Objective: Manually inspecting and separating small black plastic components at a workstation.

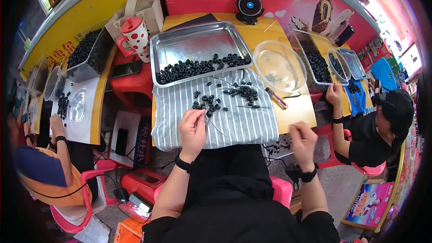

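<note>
My left hand (192,130) is closed in a pinch over the front of the striped grey cloth (252,130), its fingertips beside loose small black rings (211,101). Whatever sits between those fingertips is too small to tell. A thin dark strand (217,127) lies on the cloth close by. My right hand (303,140) is raised off the table's front right corner with fingers curled; anything in it is hidden. Behind the cloth, a steel tray (193,40) holds many black rings gathered along its near side. A second cluster of black rings (243,92) rests on the cloth.
Right of the tray are a clear round tub (279,69) and a small screwdriver-like tool (276,98). At the back stand a small fan (249,8) and a polka-dot cup (136,38). Co-workers sit left (49,166) and right (364,126), beside bins of black parts.
</note>
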`<move>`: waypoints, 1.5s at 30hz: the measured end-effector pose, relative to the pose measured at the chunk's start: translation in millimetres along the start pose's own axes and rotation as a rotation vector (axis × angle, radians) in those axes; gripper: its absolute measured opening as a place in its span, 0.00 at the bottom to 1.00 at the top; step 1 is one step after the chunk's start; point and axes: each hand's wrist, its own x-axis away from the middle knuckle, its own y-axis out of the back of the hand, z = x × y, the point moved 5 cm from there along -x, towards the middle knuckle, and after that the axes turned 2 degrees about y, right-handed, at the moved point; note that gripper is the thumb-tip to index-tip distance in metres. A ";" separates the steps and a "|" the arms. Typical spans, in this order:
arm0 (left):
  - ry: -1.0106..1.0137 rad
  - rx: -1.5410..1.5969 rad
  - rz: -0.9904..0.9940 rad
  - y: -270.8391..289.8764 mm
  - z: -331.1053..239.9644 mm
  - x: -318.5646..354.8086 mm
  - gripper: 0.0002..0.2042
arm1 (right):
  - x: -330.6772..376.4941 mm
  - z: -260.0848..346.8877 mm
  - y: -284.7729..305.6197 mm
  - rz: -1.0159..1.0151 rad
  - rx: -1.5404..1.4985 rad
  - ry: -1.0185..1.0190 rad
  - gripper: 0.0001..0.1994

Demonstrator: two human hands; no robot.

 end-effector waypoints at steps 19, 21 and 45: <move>0.201 0.163 0.125 16.4 0.8 17.9 0.06 | -51.3 89.9 -207.0 0.395 0.625 0.640 0.07; 0.198 0.161 0.123 14.6 0.2 17.2 0.06 | -52.5 85.5 -209.4 0.388 0.653 0.655 0.07; 0.663 0.858 0.258 -1.4 0.4 38.0 0.11 | 5.3 82.3 -146.8 0.278 -0.208 0.343 0.07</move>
